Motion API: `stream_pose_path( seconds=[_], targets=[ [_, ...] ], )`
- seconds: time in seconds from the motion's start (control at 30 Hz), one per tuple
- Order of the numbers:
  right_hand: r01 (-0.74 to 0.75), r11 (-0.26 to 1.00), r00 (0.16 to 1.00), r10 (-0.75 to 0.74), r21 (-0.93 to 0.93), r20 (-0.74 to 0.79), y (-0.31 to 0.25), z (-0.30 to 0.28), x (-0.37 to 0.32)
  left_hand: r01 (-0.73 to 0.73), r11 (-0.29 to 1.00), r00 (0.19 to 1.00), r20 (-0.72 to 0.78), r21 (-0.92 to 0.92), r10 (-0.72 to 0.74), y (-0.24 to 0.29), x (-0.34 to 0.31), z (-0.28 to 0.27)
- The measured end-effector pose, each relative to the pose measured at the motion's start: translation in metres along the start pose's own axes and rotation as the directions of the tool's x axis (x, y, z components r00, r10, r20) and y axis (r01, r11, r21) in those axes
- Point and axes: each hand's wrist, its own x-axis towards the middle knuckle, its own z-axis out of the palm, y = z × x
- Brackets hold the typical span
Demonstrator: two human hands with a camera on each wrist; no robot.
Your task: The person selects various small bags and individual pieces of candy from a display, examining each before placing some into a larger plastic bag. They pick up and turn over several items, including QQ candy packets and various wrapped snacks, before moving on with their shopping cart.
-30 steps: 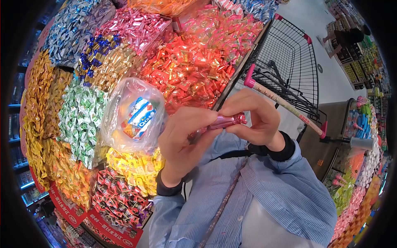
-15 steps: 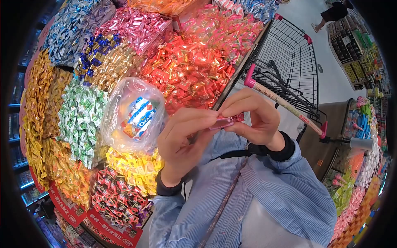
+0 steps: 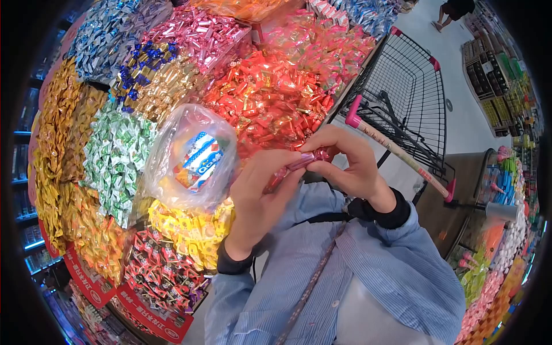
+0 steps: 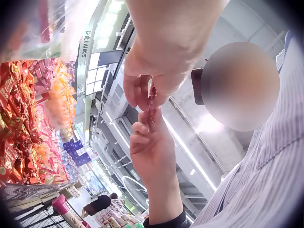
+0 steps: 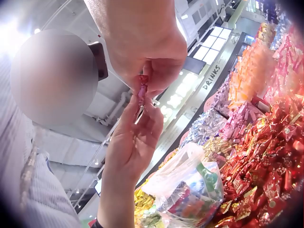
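So you've got a shiny pink-red wrapped candy [image 3: 307, 160] up in front of your chest, stretched between both hands just past the near edge of the big red candy pile [image 3: 270, 98]. Your left hand [image 3: 259, 187] pinches one end, thumb on the near side and fingers bent over the far side, with a bit of red wrapper peeking out under them. Your right hand [image 3: 348, 164] has the twisted other end clamped between thumb and index finger, the two bowed into a loop; can't really tell how its other fingers sit. The fingertips of both hands are super close together around the wrapper, and both wrist views show the same pinch from below. Right beside your left hand there's a clear plastic bag [image 3: 158, 167] sitting on the display, with a blue-and-white packet [image 3: 201, 161] showing through. Around the bag you've got green-and-white candies [image 3: 118, 155] on one side, yellow candies [image 3: 192, 230] on the near side, and black-and-red candies [image 3: 164, 273] past those. Off beyond your right hand is a black wire cart [image 3: 408, 75] with pink corners, and way further out a person in dark clothes [image 3: 457, 10]. Right wrist view also catches a "DRINKS" sign [image 5: 212, 76] overhead.
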Motion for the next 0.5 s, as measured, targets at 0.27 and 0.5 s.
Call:
stream_pose_path(
  seconds=[0.27, 0.5],
  targets=[
    [-0.254, 0.961, 0.961, 0.263, 0.107, -0.082, 0.014, -0.006, 0.002, 0.135, 0.636, 0.979, -0.200, 0.760, 0.032, 0.007, 0.001, -0.064],
    [-0.329, 0.937, 0.941, 0.335, 0.120, -0.035, 0.024, -0.005, 0.001, 0.213, 0.470, 0.976, -0.168, 0.857, -0.136, -0.013, -0.008, -0.082]
  ],
)
